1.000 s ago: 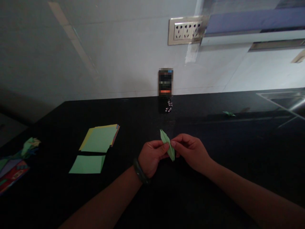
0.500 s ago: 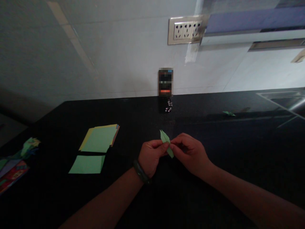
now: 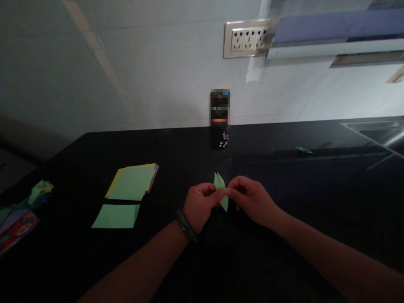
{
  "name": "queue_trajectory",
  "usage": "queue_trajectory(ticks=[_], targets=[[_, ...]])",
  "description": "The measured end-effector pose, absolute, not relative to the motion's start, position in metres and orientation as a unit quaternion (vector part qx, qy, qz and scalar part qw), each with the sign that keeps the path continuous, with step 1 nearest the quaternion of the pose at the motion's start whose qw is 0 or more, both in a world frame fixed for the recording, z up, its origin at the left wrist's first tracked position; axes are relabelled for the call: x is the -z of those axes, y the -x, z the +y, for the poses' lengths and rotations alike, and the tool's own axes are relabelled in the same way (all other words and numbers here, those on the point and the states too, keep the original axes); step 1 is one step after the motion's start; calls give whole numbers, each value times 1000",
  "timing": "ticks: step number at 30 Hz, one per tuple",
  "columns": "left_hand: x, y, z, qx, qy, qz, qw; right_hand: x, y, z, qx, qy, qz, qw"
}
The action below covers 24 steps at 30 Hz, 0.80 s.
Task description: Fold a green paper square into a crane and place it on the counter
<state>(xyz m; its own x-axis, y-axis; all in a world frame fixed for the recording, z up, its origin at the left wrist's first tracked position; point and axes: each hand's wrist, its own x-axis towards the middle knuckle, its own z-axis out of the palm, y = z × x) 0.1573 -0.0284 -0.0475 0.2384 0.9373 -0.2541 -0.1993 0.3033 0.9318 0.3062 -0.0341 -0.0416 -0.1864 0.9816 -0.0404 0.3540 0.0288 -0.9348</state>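
Observation:
A small folded green paper piece (image 3: 221,189) with two pointed tips sticking up is held just above the black table (image 3: 284,252). My left hand (image 3: 199,205), a dark band on its wrist, pinches the piece from the left. My right hand (image 3: 251,198) pinches it from the right, thumb and forefinger closed on its middle. The lower part of the paper points down between my fingers.
A stack of coloured paper sheets (image 3: 134,182) with green on top lies at left, a single green sheet (image 3: 116,216) in front of it. Folded paper bits and a colourful packet (image 3: 19,214) sit at the far left edge. A phone (image 3: 220,115) leans against the wall. A small green folded piece (image 3: 303,149) lies far right.
The green paper has turned more upright between my fingers and its two upper tips have spread slightly apart. Both hands stayed in almost the same place.

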Motion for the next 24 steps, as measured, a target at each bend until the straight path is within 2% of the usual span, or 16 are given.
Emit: queue_trajectory(ticks=[5, 8, 19, 24], targets=[[51, -158, -27, -475, -375, 426, 673, 43, -303, -37, -497, 514, -601, 357], [52, -159, -26, -498, -354, 426, 667, 44, -300, -39, -496, 495, -632, 330], [54, -157, -27, -493, -397, 423, 649, 41, -305, -38, -588, 488, -599, 239], [51, -155, -28, -515, -402, 427, 625, 39, -306, -37, -604, 467, -597, 245]])
